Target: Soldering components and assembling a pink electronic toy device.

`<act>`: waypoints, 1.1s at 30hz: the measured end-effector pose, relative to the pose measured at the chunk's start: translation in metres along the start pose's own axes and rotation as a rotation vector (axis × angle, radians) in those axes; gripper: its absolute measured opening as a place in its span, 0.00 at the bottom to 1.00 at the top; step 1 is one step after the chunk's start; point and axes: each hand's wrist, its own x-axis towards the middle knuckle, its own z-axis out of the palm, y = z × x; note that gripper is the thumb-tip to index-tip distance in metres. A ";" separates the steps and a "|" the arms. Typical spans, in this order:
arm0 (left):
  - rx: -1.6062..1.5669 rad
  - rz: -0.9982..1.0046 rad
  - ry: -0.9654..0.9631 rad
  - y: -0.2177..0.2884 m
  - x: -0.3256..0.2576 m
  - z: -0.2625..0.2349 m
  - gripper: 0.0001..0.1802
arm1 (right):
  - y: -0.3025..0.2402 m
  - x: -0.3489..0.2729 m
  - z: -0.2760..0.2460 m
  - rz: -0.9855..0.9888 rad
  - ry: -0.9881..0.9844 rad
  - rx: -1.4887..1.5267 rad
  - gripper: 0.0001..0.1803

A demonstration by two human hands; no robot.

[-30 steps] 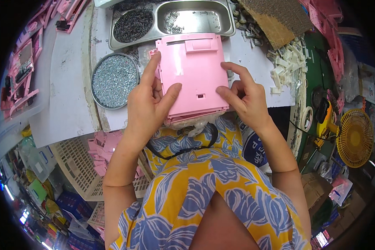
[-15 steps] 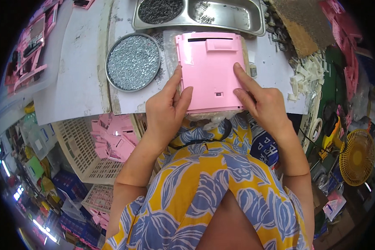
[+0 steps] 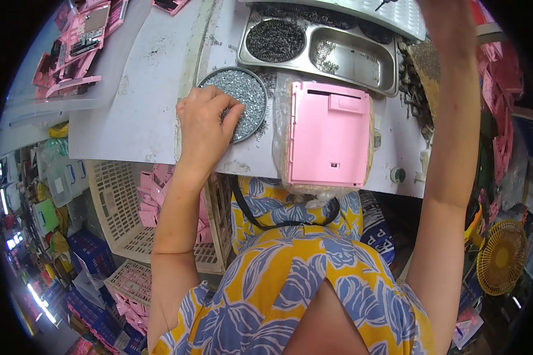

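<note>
A pink plastic panel (image 3: 329,135) lies flat on a padded mat at the near edge of the white table (image 3: 148,112). My left hand (image 3: 206,124) rests on the round dish of small silver screws (image 3: 243,99), its fingertips pinched together in the screws; whether it holds one is hidden. My right forearm (image 3: 453,118) reaches up past the panel to the top edge of the picture, and the right hand itself is out of view.
A steel tray (image 3: 337,44) with compartments of dark and silver screws stands behind the panel. Pink parts (image 3: 80,44) lie at the far left. A white basket (image 3: 127,207) of pink parts sits below the table edge, a yellow fan (image 3: 502,257) at right.
Both hands have let go of the pink panel, which now lies on the mat. My left hand moved to the screw dish; my right arm rose out of the picture.
</note>
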 end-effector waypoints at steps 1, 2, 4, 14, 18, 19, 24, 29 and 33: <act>-0.011 0.023 0.034 -0.003 0.006 0.005 0.04 | 0.006 0.010 0.036 0.112 0.287 -0.180 0.26; 0.011 0.018 0.068 -0.009 0.003 0.004 0.04 | 0.017 0.014 0.048 0.193 0.399 -0.271 0.25; 0.006 0.032 0.106 -0.012 0.011 0.008 0.04 | 0.012 0.019 0.046 0.363 0.461 -0.446 0.23; -0.304 0.175 0.197 0.019 0.007 0.018 0.05 | -0.023 -0.047 0.133 0.336 0.352 0.020 0.23; -0.522 0.384 0.063 0.082 -0.004 0.011 0.09 | -0.050 -0.083 0.170 0.261 0.288 0.182 0.28; -0.533 0.393 0.077 0.090 -0.006 0.014 0.10 | -0.051 -0.085 0.172 0.244 0.264 0.226 0.26; -0.540 0.427 0.081 0.105 -0.012 0.020 0.11 | -0.057 -0.090 0.180 0.231 0.232 0.325 0.22; -0.544 0.450 0.057 0.105 -0.007 0.021 0.10 | -0.078 -0.079 0.201 0.434 0.439 0.157 0.21; -0.479 0.485 0.026 0.104 -0.007 0.020 0.10 | -0.067 -0.085 0.195 0.381 0.358 0.157 0.21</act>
